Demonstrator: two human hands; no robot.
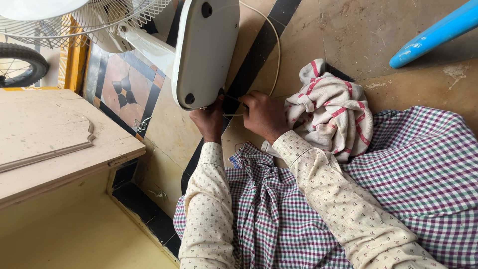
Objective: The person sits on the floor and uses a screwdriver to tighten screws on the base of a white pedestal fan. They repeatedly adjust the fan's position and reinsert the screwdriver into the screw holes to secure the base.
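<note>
A white fan lies tipped over on the tiled floor, its flat oval base point(205, 50) facing me and its wire cage point(84, 17) at the top left. My left hand point(209, 119) presses against the lower edge of the base. My right hand point(263, 112) is closed on a thin tool or wire whose tip points at the base's rim; what it is exactly I cannot tell. The fan's pale cord point(275, 45) curves from behind the base down toward my right hand.
A red-striped cream cloth point(331, 109) lies bunched just right of my right hand. My checked garment point(418, 169) covers my lap. A wooden board point(55, 139) sits at left, a bicycle tyre point(20, 62) beyond it, a blue plastic leg point(438, 32) top right.
</note>
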